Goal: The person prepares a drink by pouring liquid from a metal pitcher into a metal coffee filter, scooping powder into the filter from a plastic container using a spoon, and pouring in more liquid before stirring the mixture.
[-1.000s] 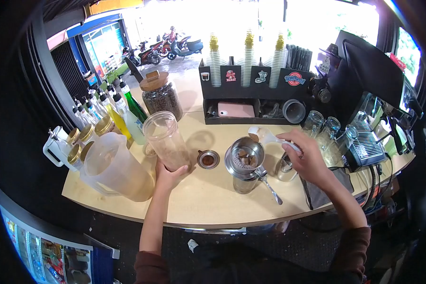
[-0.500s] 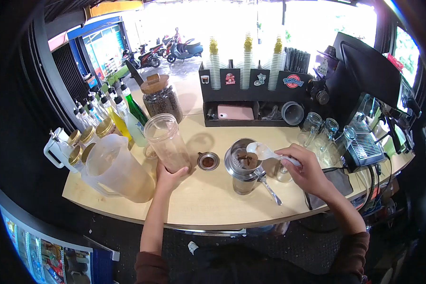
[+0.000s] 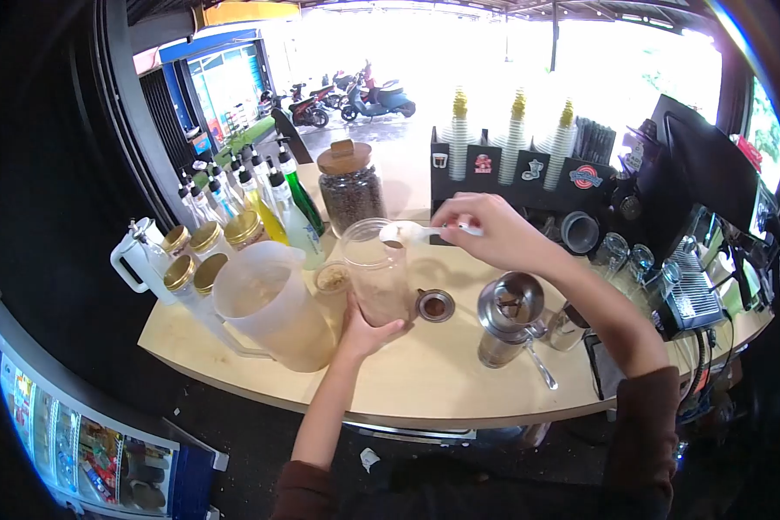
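Observation:
My left hand (image 3: 369, 328) is wrapped round the lower part of a clear open jar (image 3: 380, 282), which stands slightly tilted on the wooden counter (image 3: 425, 373). Between the fingers of my right hand (image 3: 481, 227) is the handle of a white plastic scoop (image 3: 405, 232), its bowl over the jar's mouth. To the right, a metal drip filter (image 3: 504, 314) with brown powder inside sits on a glass (image 3: 499, 349). A spoon (image 3: 542, 364) rests beside it. A small metal piece (image 3: 435, 306) holding brown powder lies just right of the jar.
A large plastic pitcher (image 3: 273, 308), gold-lidded jars (image 3: 206, 236) and pump bottles (image 3: 299, 225) stand at the left. Behind are a jar of dark beans (image 3: 353, 192) and a black cup rack (image 3: 494, 165). Glasses (image 3: 611, 251) and a coffee machine (image 3: 693, 290) are at the right.
The camera view has turned, shifting the scene rightwards. My right hand has moved the scoop from above the metal filter leftwards to the jar's mouth. My left hand still holds the jar.

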Action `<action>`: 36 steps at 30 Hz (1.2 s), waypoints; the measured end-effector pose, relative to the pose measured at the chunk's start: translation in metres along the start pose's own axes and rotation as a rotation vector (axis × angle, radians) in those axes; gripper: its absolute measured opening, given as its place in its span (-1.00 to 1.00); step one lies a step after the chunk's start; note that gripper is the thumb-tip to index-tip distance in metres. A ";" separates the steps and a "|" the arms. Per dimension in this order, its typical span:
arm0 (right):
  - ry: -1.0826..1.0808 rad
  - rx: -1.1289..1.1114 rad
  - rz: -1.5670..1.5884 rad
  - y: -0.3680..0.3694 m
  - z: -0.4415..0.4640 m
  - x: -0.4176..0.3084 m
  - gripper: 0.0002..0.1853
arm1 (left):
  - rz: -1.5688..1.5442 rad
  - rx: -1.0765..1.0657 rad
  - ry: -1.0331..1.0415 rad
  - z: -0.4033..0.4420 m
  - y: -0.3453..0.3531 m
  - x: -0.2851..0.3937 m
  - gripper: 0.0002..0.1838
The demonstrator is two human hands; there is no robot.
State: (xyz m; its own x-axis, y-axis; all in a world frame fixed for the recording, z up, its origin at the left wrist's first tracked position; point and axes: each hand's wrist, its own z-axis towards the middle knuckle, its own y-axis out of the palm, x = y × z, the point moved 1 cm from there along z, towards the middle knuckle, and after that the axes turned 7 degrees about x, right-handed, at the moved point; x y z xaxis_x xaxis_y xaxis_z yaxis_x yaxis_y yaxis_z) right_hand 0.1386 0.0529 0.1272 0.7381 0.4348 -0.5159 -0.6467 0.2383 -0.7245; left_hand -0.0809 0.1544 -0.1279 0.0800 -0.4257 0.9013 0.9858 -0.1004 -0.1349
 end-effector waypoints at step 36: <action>0.378 0.843 0.166 0.009 -0.275 0.192 -0.75 | 0.014 0.039 0.435 -0.078 0.088 0.126 -0.28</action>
State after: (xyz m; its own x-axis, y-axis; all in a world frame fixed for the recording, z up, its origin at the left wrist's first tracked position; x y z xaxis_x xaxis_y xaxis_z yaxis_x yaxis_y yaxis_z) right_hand 0.3270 -0.0999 -0.1042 0.5415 0.2441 -0.8045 -0.5659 0.8135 -0.1341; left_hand 0.0044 0.0214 -0.0581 0.0323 -0.7667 0.6412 0.9906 -0.0608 -0.1227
